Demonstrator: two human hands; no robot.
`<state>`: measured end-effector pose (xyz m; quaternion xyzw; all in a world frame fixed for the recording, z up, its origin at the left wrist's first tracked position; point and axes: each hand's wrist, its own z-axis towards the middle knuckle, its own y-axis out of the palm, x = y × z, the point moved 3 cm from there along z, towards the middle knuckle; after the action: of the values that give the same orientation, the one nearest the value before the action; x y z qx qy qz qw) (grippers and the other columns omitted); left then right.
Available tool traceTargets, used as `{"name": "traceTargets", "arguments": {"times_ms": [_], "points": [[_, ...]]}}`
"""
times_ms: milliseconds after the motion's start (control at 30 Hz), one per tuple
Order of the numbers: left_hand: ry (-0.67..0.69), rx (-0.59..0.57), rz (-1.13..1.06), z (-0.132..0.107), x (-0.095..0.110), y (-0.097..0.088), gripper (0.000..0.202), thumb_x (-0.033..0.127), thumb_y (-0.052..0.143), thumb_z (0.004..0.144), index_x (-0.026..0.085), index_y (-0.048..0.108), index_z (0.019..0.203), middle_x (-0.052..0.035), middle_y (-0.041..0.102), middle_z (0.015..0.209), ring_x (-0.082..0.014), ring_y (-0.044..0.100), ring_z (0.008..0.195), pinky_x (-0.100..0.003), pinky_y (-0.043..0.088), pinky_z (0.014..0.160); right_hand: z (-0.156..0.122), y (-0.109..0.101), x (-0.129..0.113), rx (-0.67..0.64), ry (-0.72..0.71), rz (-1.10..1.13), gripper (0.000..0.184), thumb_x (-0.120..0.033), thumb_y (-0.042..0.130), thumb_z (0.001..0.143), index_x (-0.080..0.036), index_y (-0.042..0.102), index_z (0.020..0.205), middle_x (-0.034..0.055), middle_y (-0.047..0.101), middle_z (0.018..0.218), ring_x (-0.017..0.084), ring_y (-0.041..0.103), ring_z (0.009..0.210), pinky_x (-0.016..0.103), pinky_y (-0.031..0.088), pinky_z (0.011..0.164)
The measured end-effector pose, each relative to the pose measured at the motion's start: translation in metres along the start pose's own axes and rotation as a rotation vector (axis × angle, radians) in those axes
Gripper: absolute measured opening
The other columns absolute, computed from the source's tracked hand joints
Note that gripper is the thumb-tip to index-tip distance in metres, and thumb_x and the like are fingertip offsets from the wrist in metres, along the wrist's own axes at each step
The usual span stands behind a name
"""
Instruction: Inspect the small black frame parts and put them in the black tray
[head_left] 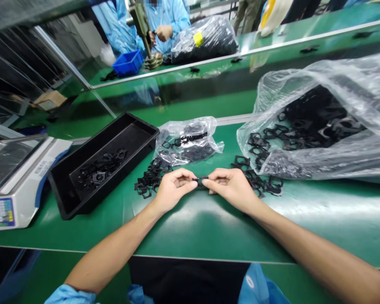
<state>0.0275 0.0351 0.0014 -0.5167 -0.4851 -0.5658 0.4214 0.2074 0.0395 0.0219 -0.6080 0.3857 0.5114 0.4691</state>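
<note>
My left hand [174, 188] and my right hand [231, 185] meet over the green table [202, 223], each pinching one end of a small black plastic part [200, 180]. A heap of the same black parts [150, 179] lies just left of my left hand. More black parts [261, 179] spill from a large clear bag [323, 122] to the right of my right hand. A smaller clear bag [186, 141] with parts lies just beyond both hands.
A black tray [66, 198] holding several parts sits at the left, next to a weighing scale [15, 181]. Across a steel rail, a person in a blue coat [167, 17] works beside a blue bin [128, 62] and another bag [205, 38].
</note>
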Motion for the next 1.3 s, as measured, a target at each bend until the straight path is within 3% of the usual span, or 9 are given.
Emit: {"name": "traceTargets", "arguments": {"times_ms": [233,500,633,900,1033,1300], "points": [[0.056,0.062,0.014,0.007,-0.006,0.006,0.040,0.052,0.082,0.073,0.016,0.067,0.083,-0.0017,0.065,0.077,-0.0130,0.060,0.073,-0.025,0.049,0.071,0.004,-0.006,0.001,0.020,-0.143,-0.075,0.035,-0.052,0.072,0.081,-0.018,0.078,0.078,0.0076,0.073,0.081,0.020,0.068,0.072,0.030,0.058,0.066],[-0.025,-0.038,0.001,0.005,-0.007,0.007,0.044,0.055,0.081,0.074,0.015,0.067,0.086,-0.0018,0.064,0.076,-0.0129,0.061,0.072,-0.025,0.050,0.072,0.005,-0.002,0.001,-0.085,0.016,0.117,0.046,-0.060,0.080,0.070,-0.016,0.077,0.085,0.0064,0.073,0.075,0.018,0.065,0.066,0.034,0.058,0.067],[-0.031,-0.084,-0.017,0.002,-0.010,0.011,0.040,0.053,0.076,0.080,0.016,0.063,0.088,-0.0019,0.066,0.079,-0.0141,0.065,0.073,-0.026,0.053,0.074,0.006,-0.004,-0.002,-0.051,-0.022,0.132,0.048,-0.063,0.080,0.068,-0.016,0.077,0.078,0.0052,0.069,0.073,0.015,0.060,0.061,0.032,0.057,0.066],[0.237,0.028,0.267,-0.004,-0.007,0.006,0.013,0.029,0.064,0.092,0.018,0.069,0.095,-0.0045,0.072,0.091,-0.0149,0.068,0.084,-0.026,0.055,0.080,0.003,-0.001,0.000,-0.036,-0.099,0.060,0.038,-0.054,0.081,0.074,-0.018,0.079,0.087,0.0056,0.069,0.082,0.016,0.064,0.070,0.030,0.058,0.067],[0.406,0.054,0.379,-0.010,0.002,0.003,0.009,0.024,0.065,0.092,0.018,0.072,0.095,-0.0042,0.074,0.090,-0.0147,0.070,0.084,-0.025,0.056,0.079,-0.002,0.002,-0.003,-0.028,-0.226,0.042,0.025,-0.045,0.076,0.082,-0.021,0.080,0.087,0.0066,0.071,0.088,0.019,0.068,0.081,0.032,0.059,0.074],[0.617,0.075,0.477,-0.017,0.016,0.001,0.008,0.018,0.067,0.090,0.020,0.075,0.093,-0.0042,0.076,0.088,-0.0143,0.070,0.083,-0.027,0.057,0.079,-0.008,0.000,-0.012,-0.004,-0.388,-0.023,0.014,-0.035,0.073,0.089,-0.025,0.082,0.088,0.0048,0.068,0.084,0.017,0.064,0.079,0.035,0.056,0.078]]}}
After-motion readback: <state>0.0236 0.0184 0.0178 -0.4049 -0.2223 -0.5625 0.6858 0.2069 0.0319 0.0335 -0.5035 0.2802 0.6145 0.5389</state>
